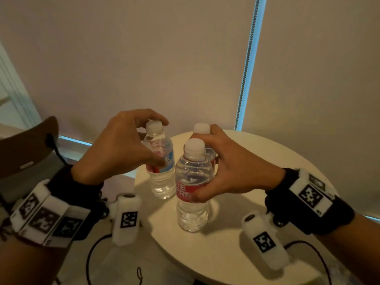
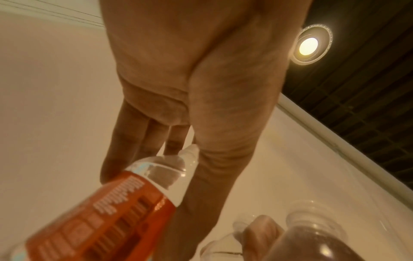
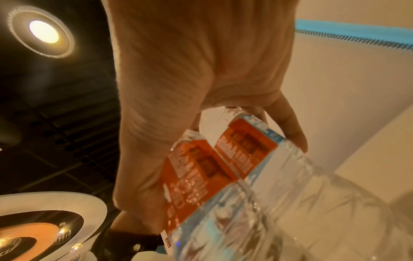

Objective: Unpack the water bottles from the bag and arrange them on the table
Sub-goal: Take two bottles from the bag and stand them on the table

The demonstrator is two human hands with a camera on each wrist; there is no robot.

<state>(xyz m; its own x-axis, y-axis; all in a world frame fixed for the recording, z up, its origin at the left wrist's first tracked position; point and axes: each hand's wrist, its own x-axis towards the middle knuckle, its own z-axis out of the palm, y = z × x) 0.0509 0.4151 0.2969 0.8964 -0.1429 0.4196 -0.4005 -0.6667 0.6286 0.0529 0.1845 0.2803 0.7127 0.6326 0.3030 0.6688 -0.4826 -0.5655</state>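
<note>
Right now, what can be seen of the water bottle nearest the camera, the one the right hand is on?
The nearest clear plastic water bottle with the red label stands upright on the round cream table, white cap on, filled close to its neck. Its body is ribbed below the label, which bears white letters. The right hand wraps it, thumb on the label front, fingers behind; the right wrist view shows that grip also reaching a second bottle behind, which seems pressed against it.

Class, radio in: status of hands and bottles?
Left hand grips one bottle. Right hand holds two bottles. All three upright on table. Nothing blocking.
</note>
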